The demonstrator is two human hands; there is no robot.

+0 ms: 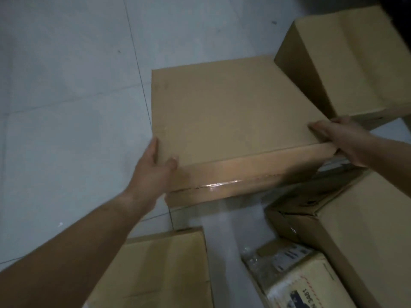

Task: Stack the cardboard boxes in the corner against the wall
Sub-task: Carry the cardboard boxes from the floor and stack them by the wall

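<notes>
A large flat cardboard box (226, 116) lies in the middle of the view, with clear tape along its near side. My left hand (153, 167) clasps its near left corner, thumb on top and fingers down the left side. My right hand (342, 138) grips the near right corner, fingers curled over the top edge. Whether the box rests on the floor or is lifted I cannot tell. A taller cardboard box (353, 63) stands just behind it at the upper right.
More cardboard boxes surround me: one at the bottom left (160, 274), one at the right (360, 236), and a printed one at the bottom right (304, 283). Pale tiled floor (66, 96) stretches to the left and top.
</notes>
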